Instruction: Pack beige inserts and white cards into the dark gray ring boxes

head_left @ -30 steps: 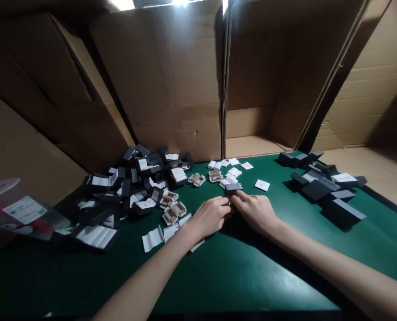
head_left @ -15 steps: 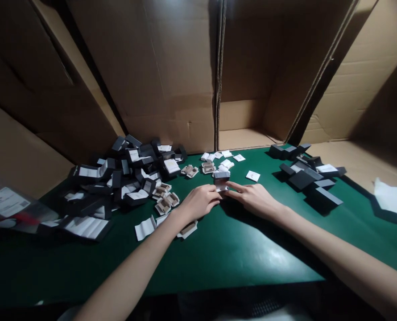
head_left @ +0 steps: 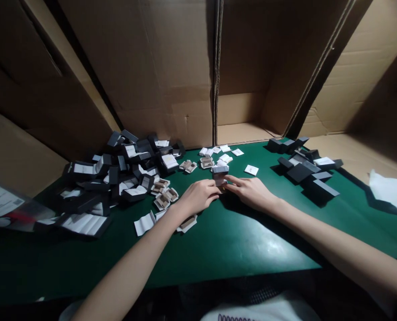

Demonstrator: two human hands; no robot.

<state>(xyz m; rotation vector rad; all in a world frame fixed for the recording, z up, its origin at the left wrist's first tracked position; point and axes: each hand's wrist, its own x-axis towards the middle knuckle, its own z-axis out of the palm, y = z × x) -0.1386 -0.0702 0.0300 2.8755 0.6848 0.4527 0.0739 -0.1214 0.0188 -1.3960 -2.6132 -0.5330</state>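
Observation:
A small dark box (head_left: 220, 170) with its lid up stands on the green table between my hands. My left hand (head_left: 201, 196) is closed at its left front side, fingertips pressed on the near edge. From the right, my right hand (head_left: 250, 191) grips the other side between thumb and index finger. Just behind it lie white folded cards (head_left: 224, 159) and a brown cardboard insert (head_left: 207, 162). More cardboard inserts (head_left: 167, 197) rest left of my left hand. A single white card (head_left: 251, 170) lies beyond my right hand. The inside of the box is mostly hidden by my fingers.
A heap of open dark boxes (head_left: 113, 171) with white linings fills the left. Several closed-looking dark boxes (head_left: 300, 172) lie at the right. A clear plastic bag (head_left: 9, 209) sits far left, white sheeting (head_left: 390, 191) far right. Cardboard walls (head_left: 171, 76) enclose the table's back.
The camera view has shifted slightly, so everything sits a little higher. My fingers have moved slightly at the front of the box; both hands stay on it.

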